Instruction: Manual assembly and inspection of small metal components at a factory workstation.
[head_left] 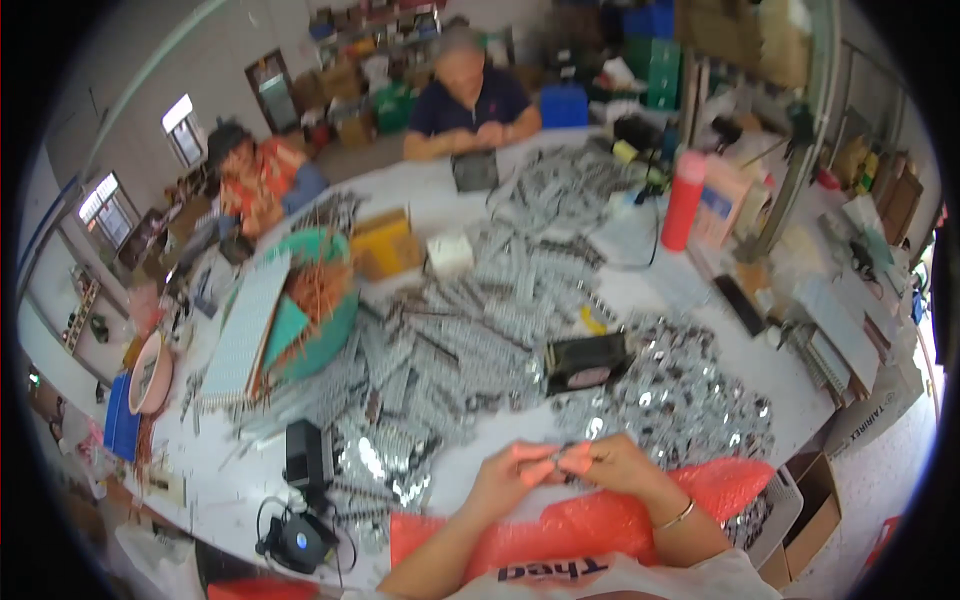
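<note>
Both hands meet over the table's (620, 290) near edge, the left hand (505, 478) and right hand (620, 465) pinched together on a small part (566, 450), orange-capped fingertips (540, 470) touching; the part is too small to make out. Just beyond the grip lies a heap of shiny pieces (680, 390) and a black box (588, 362), below it a red bag (600, 520).

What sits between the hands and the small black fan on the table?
Head view: between the hands and the black fan lies a heap of small shiny silver parts on the white table.
</note>
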